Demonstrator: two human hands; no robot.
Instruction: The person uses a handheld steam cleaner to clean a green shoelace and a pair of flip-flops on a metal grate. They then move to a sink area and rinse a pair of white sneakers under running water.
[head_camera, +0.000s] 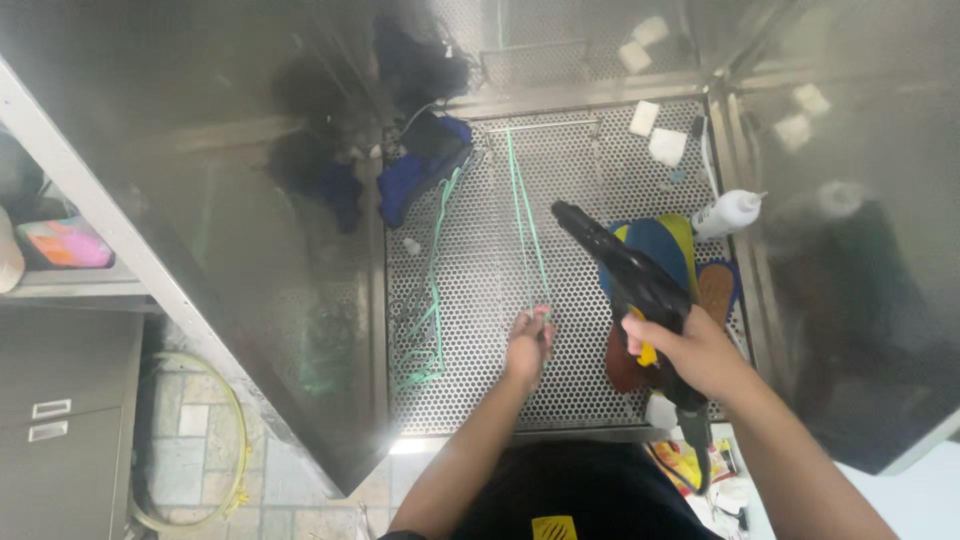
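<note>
My left hand (528, 345) pinches the near end of a thin green lace (524, 222), fingers drawn together around it. The lace runs away from me in a long narrow loop over the perforated stainless-steel tray (480, 350), its far end up by the tray's back edge. It looks taut and straight between my fingers and that far end.

My right hand (695, 352) is wrapped around the grip of a black spray gun with a yellow trigger (625, 272). The fingers are closed tight on the handle, and the barrel slants up and to the left, its nozzle near the stretched lace but apart from it. A black hose (697, 440) drops from the bottom of the grip toward me.

A second green lace (432, 310) lies loose on the tray left of my left hand, snaking from a pile near the front edge up to a dark blue and black shoe (420, 165) at the back left corner.

Under the spray gun, on the right part of the tray, lie a blue insole with a yellow rim (660, 245) and a brown insole (714, 290). A white squeeze bottle (728, 213) lies on its side just beyond them, against the tray's right edge. Two small white blocks (656, 132) sit near the back right corner. Shiny steel walls (250, 200) enclose the tray on the left, back and right.
</note>
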